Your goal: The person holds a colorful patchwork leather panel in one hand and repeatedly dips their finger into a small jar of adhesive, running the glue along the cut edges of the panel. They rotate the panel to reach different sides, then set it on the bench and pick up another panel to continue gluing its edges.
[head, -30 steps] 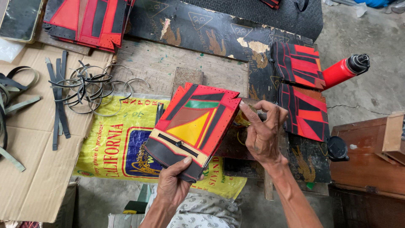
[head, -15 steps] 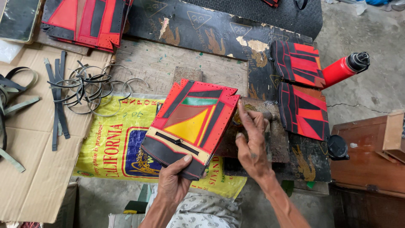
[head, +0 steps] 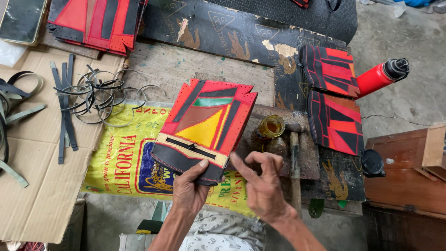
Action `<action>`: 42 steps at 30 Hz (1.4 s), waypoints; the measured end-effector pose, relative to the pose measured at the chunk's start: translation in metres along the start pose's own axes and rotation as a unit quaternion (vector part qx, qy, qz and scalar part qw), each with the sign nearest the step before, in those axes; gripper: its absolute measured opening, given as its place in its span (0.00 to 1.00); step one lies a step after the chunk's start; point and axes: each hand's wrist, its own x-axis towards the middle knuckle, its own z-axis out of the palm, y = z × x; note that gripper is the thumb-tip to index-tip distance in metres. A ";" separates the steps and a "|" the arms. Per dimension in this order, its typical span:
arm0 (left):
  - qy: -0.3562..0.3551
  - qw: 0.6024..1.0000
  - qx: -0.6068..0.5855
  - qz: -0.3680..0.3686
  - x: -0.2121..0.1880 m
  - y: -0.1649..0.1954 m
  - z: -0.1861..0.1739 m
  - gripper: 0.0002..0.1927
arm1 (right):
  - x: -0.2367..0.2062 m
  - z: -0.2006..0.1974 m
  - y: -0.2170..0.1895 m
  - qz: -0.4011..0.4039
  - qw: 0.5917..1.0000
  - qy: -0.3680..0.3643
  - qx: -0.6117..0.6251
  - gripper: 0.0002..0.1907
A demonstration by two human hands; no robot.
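Patchwork leather panel (head: 204,130), red and black with a yellow triangle and a green strip, sits in the left hand's (head: 189,189) grip, clasped at its dark lower edge with the thumb on top, and it tilts up and away over the worktop (head: 172,69). Just right of that grip, the right hand (head: 262,186) hangs free, clasping nothing, its fingers loosely curled and the forefinger pointing toward the panel's lower corner. Beyond the right hand stand a small glass jar (head: 271,126) of amber liquid and a hammer (head: 294,158) with a wooden handle, lying on a worn dark block. Under the left grip spreads a yellow printed sack (head: 123,158); farther left lies flat cardboard (head: 37,158) with dark straps (head: 65,111) and a tangle of thin metal rings (head: 102,97). Well right of both hands, two more red and black panels (head: 334,97) rest on a black mat (head: 223,32), beside a red bottle (head: 378,76) on rough concrete floor (head: 409,102). A wooden box (head: 409,172) stands at the far right.
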 end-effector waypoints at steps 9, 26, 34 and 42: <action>0.006 1.000 0.007 0.011 0.000 0.001 -0.007 0.20 | 0.047 -0.055 0.108 0.072 0.976 -0.092 -0.185 0.27; 0.034 0.999 -0.010 -0.024 0.006 -0.003 -0.010 0.19 | 0.049 -0.056 0.107 0.048 0.973 -0.123 -0.187 0.17; 0.011 1.000 -0.015 -0.013 0.005 -0.006 -0.007 0.19 | 0.055 -0.051 0.109 0.046 0.972 -0.130 -0.191 0.20; 0.013 0.999 -0.028 -0.017 0.007 -0.006 -0.003 0.19 | 0.031 -0.037 0.042 0.255 0.938 0.053 0.228 0.20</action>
